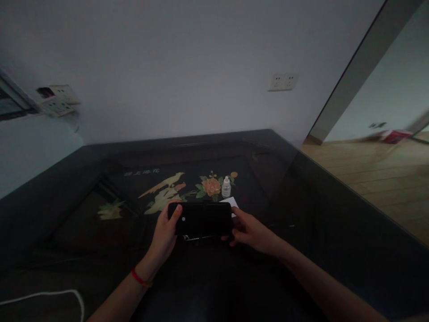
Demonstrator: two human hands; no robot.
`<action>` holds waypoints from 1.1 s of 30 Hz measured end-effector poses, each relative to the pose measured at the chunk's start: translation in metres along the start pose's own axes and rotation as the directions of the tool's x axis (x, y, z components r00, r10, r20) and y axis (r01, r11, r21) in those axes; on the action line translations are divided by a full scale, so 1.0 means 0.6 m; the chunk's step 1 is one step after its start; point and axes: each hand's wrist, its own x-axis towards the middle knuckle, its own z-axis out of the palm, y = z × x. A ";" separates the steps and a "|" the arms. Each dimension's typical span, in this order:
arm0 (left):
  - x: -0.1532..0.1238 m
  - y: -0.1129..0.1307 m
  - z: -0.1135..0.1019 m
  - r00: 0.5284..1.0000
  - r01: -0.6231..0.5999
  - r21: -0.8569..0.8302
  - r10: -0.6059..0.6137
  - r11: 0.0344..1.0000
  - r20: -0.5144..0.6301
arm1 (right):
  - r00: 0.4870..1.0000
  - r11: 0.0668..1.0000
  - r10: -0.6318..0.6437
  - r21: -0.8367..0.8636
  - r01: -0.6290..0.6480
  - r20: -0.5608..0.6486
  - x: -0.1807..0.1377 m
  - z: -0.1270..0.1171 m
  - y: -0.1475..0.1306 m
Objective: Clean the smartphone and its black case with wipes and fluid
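A black smartphone (204, 219) is held sideways above the dark table, its dark screen facing me with one small pale icon near the left end. My left hand (166, 227) grips the left end, thumb on the front and fingers behind. At the right end, my right hand (247, 229) is closed around the edge; some of its fingers are hidden behind the phone. Just beyond the phone stands a small clear bottle (226, 188) with a white cap, upright. A white piece of paper (231, 202) lies near it, partly covered by the phone and right hand.
The glossy dark table (268, 179) carries a bird-and-flower picture (167, 183) and meets the wall at its far edge. A white cable (50, 293) lies at the lower left. Wall sockets (283, 82) sit above. Wooden floor (355, 170) shows at right.
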 end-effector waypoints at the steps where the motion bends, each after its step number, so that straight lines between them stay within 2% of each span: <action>1: 0.000 0.001 -0.001 1.000 -0.007 0.009 0.008 1.000 -0.008 | 0.999 1.000 0.011 -0.004 -0.011 0.038 -0.001 -0.004 -0.002; 4: 0.000 0.002 -0.001 0.999 -0.030 0.037 0.031 0.999 -0.019 | 0.998 0.999 -0.017 -0.042 0.019 0.054 -0.003 -0.016 -0.008; 7: -0.001 -0.001 -0.001 0.997 -0.067 0.078 0.069 0.995 -0.022 | 0.995 0.995 -0.064 -0.084 0.058 -0.074 -0.001 -0.025 -0.010; 10: -0.002 -0.010 -0.003 0.993 -0.111 0.134 0.114 0.985 -0.012 | 0.990 0.982 -0.056 -0.188 0.031 -0.132 0.001 -0.026 -0.008; 13: -0.003 -0.018 -0.006 0.989 -0.143 0.178 0.146 0.974 -0.004 | 0.986 0.950 -0.077 -0.310 0.029 -0.145 0.001 -0.024 -0.009; 21: -0.006 -0.012 -0.010 0.961 -0.267 0.360 0.275 0.894 0.032 | 0.979 0.913 -0.102 -0.407 0.021 -0.177 0.002 -0.023 -0.008; 25: -0.003 -0.008 -0.014 0.971 -0.236 0.331 0.230 0.914 0.058 | 0.974 0.897 -0.130 -0.441 0.035 -0.187 0.001 -0.021 -0.007; 33: -0.004 0.005 -0.010 0.992 -0.115 0.143 0.106 0.983 0.069 | 0.975 0.881 -0.134 -0.472 0.035 -0.178 -0.010 -0.009 -0.033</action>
